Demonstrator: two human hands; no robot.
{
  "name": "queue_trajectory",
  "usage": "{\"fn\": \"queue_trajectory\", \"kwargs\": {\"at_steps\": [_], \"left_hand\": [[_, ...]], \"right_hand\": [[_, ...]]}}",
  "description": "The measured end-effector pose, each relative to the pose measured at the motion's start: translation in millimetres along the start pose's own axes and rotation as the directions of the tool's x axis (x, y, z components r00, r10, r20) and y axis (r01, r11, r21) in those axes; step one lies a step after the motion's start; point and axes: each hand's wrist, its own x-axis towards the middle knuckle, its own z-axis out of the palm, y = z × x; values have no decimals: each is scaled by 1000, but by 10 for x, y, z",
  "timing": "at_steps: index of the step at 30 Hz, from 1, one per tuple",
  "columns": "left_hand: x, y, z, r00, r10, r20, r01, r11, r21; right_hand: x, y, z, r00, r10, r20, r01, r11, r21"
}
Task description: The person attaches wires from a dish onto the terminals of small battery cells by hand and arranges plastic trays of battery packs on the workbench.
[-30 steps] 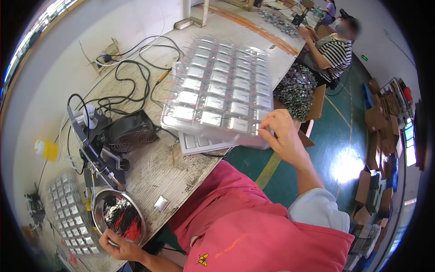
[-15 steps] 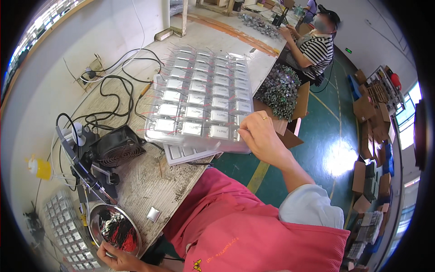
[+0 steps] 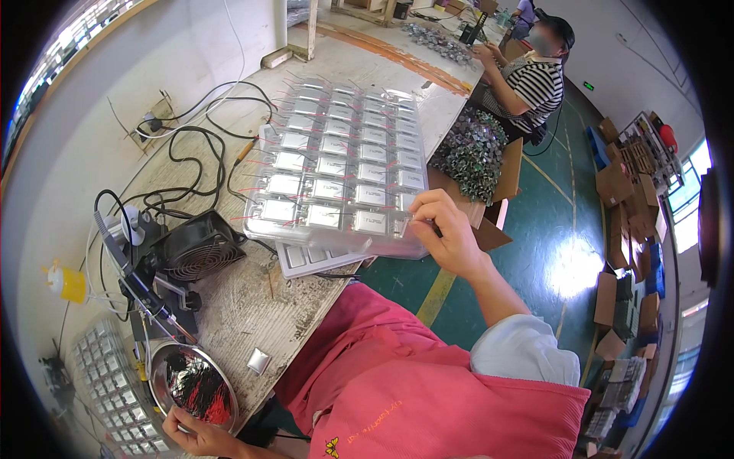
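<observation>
A clear plastic tray [image 3: 336,236] stacked on the bench holds rows of silver pouch battery cells [image 3: 330,166], most with thin red and black wire leads. At its near right corner is my right hand [image 3: 453,239], thumb and fingers slightly apart beside the corner slot. No cell shows in its fingers. My left hand [image 3: 195,434] is at the near edge of a round metal bowl [image 3: 159,382] of cut red and black wires [image 3: 200,389]. Its thumb and fingers are closed together; what is between them is too small to make out. One loose silver cell [image 3: 259,361] lies right of the bowl.
A soldering iron [image 3: 157,304] on a stand and a black fan [image 3: 200,249] occupy the left bench. Another cell tray [image 3: 115,390] stands by the wall. Black cables [image 3: 187,164] run behind. A carton of metallic pieces [image 3: 511,172] sits right, near a seated co-worker [image 3: 527,84].
My right hand has drawn slightly right, away from the tray's corner slot, and its fingers have parted. The left hand stays at the bowl.
</observation>
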Motion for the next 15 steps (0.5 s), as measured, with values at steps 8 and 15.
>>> {"fn": "queue_trajectory", "kwargs": {"at_steps": [8,15], "left_hand": [[-5,52,1,1000,15,-9,-15,999,32],[-19,70,24,999,32,6,-32,999,2]], "right_hand": [[-59,148,-101,989,-116,96,103,985,136],[7,144,-188,951,-208,227,172,971,167]]}}
